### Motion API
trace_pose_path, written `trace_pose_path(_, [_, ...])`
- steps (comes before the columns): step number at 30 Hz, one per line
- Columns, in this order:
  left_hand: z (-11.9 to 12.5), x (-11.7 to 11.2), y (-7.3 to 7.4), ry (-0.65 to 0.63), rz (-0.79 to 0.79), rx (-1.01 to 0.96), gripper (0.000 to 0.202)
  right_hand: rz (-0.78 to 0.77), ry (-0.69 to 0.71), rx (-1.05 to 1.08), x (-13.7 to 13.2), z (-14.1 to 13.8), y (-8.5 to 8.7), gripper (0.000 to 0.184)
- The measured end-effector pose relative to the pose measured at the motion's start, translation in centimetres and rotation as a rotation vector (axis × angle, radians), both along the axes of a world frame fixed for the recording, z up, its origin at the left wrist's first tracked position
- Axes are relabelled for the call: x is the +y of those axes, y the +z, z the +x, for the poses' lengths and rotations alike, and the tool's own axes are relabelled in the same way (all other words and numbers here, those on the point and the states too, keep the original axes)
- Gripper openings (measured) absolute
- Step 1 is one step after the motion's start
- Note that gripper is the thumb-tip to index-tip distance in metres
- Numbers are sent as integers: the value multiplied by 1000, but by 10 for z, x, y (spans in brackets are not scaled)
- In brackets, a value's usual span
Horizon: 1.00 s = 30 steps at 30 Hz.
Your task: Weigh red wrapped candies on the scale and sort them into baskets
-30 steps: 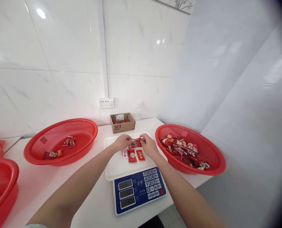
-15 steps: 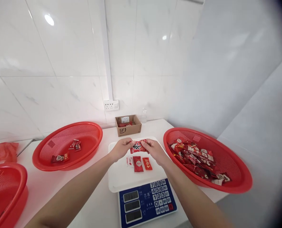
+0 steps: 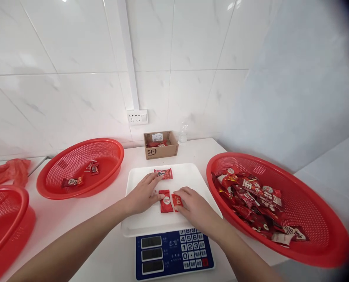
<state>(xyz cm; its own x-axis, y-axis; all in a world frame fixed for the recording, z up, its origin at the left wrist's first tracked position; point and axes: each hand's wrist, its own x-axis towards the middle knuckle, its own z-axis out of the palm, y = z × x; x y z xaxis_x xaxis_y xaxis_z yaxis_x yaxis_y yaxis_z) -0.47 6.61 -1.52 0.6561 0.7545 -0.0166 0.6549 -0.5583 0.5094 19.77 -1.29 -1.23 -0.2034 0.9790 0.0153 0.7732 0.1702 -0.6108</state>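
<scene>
My left hand [image 3: 145,193] is over the left part of the white scale tray [image 3: 133,176]. Its fingers are apart: the fingertips are by a red snack packet with black lettering [image 3: 167,174], while the thumb touches an upright red packet with a round pale label [image 3: 166,201]. The spot where a white-and-pink packet lay is largely covered by this hand. Thumb and fingers of my right hand [image 3: 194,204] close around a small red packet with gold lettering [image 3: 177,200], which lies on the tray. Below the tray is the scale's blue keypad panel [image 3: 173,247].
To the right stands a red basket [image 3: 321,207] heaped with snack packets [image 3: 250,196]. Another red basket [image 3: 48,192] on the left holds several packets, with a third basket [image 3: 24,219] nearer. Behind the tray are a cardboard box [image 3: 165,152] and a clear bottle [image 3: 183,133].
The black-lettered packet, held between both hands before, now lies at the tray's back. Both hands have come apart and moved down to the packets in front. The view has shifted too.
</scene>
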Motion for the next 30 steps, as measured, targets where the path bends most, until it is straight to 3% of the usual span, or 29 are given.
trace_pose_path(4, [13, 6, 2, -69, -32, 40, 71, 36, -7, -20, 7, -2, -5, 34])
trace_pose_path(7, [19, 5, 10, -162, -98, 22, 63, 56, -65, 23, 11, 1, -8, 42])
trace_pose_path(10, [18, -1, 20, -222, -104, -22, 52, 37, -16, 131, 9, 5, -7, 45])
trace_pose_path(17, [-3, -14, 23, -54, -4, 121, 64, -26, -59, 73, -6, 13, 6, 40])
trace_pose_path(23, [4, -24, 16, -54, -58, 94, 67, -79, 40, 42, -12, 2, 8, 35])
trace_pose_path(27, [15, -23, 15, -69, 58, 107, 66, -9, 51, 64, -11, -5, -2, 32])
trace_pose_path(30, [20, -20, 13, -159, 119, 136, 70, 19, 63, 116, -11, -4, -3, 32])
